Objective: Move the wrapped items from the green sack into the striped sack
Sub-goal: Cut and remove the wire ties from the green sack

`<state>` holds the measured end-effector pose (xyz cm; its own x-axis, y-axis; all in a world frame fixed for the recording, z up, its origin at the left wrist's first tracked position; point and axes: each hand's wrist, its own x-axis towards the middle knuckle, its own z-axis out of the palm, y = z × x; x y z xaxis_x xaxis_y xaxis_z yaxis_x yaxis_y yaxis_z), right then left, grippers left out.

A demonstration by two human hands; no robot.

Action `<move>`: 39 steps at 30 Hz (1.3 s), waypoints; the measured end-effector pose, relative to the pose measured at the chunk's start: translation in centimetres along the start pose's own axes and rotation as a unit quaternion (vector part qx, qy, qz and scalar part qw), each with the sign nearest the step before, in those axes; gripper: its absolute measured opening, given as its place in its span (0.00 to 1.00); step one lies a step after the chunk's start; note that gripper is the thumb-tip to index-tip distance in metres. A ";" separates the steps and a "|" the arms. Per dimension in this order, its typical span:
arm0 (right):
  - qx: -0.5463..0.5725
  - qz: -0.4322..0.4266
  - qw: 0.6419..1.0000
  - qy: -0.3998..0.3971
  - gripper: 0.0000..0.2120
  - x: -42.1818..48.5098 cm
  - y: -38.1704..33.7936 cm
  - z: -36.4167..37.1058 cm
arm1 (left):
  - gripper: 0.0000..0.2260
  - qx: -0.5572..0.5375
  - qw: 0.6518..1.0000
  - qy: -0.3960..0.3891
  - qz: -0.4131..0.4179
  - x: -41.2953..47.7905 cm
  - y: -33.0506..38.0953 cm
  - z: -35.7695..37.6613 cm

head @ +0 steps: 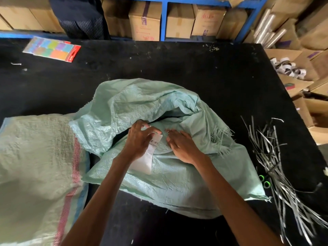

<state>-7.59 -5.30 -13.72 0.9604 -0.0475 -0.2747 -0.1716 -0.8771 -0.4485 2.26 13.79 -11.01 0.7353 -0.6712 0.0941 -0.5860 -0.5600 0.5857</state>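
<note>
**Green sack [134, 103] not yet emptied; its mouth may fall shut on the hands**

Green sack lies crumpled in the middle of the black table [177, 64], and its mouth is a dark opening just beyond the hands. No wrapped item shows, so I cannot tell what is inside, though the near part looks rather flat. The striped sack [35, 166] lies just beside it on the left and touches it. Its mouth is not in view, so its content is also unknown.

The left hand [138, 141] has its fingers curled over the near edge of the mouth and seems to grip the fabric there, above a white barcode label [144, 163] that lies on the sack. The right hand [182, 146] rests on the fabric just beside it, with fingers loosely spread and pressing, and it holds nothing.

Risks, in my judgement:
- **Flap dropping:** the woven fabric is limp, so the upper flap can drop back over the opening if only one edge is lifted.
- **Threads catching:** the frayed threads at the cut edge can catch on fingers or on an item's wrap.
- **Items sliding off:** the striped sack looks flat where it shows. If it is not opened first, items may slide onto the table, toward the loose strips [276, 166] on the right.
</note>
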 end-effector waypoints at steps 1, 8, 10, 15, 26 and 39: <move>0.001 -0.003 1.000 0.001 0.24 -0.1 0.0 0.1 | 0.11 0.003 1.000 -0.006 0.001 0.0 0.2 0.0; 0.000 -0.018 1.000 0.025 0.24 -1.0 0.1 0.5 | 0.29 0.006 0.999 -0.033 0.036 -0.2 1.1 -0.8; -0.004 -0.020 0.999 0.029 0.23 -1.1 0.1 0.6 | 0.31 -0.012 0.997 -0.036 0.072 -0.1 1.5 -1.4; -0.016 -0.018 0.999 0.029 0.23 -0.7 0.3 0.8 | 0.12 -0.023 0.998 -0.020 0.059 -0.9 2.6 -3.4; 0.010 0.023 0.999 0.024 0.22 1.0 0.1 -0.4 | 0.04 -0.020 0.994 0.074 0.080 -6.8 7.1 -10.7; 0.245 -0.021 0.938 0.243 0.13 -6.1 -10.0 -3.5 | 0.10 -0.033 0.988 0.121 0.088 -13.0 11.0 -15.0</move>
<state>-10.98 2.14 -4.60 0.9349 -0.3346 0.1186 -0.0976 -0.5635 -0.8204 -8.64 23.65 6.22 0.6892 -0.6141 0.3846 -0.6940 -0.4070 0.5938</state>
